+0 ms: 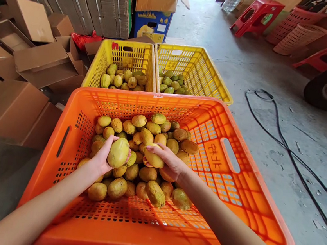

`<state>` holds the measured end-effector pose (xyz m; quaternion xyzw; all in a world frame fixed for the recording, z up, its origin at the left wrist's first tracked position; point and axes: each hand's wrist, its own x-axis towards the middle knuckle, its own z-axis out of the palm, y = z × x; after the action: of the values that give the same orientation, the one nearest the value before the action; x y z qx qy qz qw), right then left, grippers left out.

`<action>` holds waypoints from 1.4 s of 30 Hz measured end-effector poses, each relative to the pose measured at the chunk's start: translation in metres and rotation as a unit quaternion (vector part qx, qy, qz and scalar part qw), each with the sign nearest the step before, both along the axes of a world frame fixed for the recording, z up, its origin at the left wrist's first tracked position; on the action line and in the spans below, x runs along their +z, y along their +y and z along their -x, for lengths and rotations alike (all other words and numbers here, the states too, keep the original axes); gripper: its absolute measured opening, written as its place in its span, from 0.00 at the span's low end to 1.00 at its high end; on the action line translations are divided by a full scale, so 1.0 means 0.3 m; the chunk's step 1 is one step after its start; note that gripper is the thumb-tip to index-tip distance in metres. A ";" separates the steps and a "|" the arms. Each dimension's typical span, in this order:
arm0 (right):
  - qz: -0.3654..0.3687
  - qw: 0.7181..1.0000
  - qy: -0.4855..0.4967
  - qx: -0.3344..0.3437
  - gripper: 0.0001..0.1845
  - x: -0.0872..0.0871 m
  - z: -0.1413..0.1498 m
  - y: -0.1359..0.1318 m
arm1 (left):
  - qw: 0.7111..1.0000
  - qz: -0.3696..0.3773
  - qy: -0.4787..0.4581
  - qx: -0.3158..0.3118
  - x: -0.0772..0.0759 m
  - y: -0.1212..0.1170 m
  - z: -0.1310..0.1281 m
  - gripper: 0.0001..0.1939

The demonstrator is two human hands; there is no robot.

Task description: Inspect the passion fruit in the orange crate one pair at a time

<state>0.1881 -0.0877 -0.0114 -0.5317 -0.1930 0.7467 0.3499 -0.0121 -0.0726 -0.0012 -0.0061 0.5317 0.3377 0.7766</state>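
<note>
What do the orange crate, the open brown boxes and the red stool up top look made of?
Orange crate: likely molded plastic, semi-gloss; smooth rounded rim, perforated walls.
Brown boxes: cardboard, matte; creased folds, flat flaps.
Red stool: probably plastic; smooth, rounded cutouts, though paint can't be excluded.
</note>
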 end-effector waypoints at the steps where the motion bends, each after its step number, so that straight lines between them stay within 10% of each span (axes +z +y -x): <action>1: 0.000 1.000 -0.002 0.002 0.17 0.002 0.001 0.001 | 1.000 -0.002 -0.007 -0.006 -0.002 -0.001 0.003 0.13; 16: 0.077 0.995 0.046 -0.044 0.11 -0.015 -0.002 0.020 | 0.998 0.048 -0.025 -0.018 -0.013 -0.001 0.007 0.15; 32: -0.064 0.995 -0.081 -0.016 0.12 0.000 -0.003 0.007 | 0.998 -0.014 0.061 0.013 0.010 -0.007 -0.017 0.07; 42: 0.047 0.997 0.030 -0.044 0.09 -0.021 -0.009 0.020 | 0.995 0.077 -0.048 -0.033 -0.015 -0.012 -0.008 0.15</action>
<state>0.1908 -0.0817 -0.0177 -0.5330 -0.1233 0.7545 0.3625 -0.0097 -0.0760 -0.0058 -0.0643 0.5184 0.2692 0.8091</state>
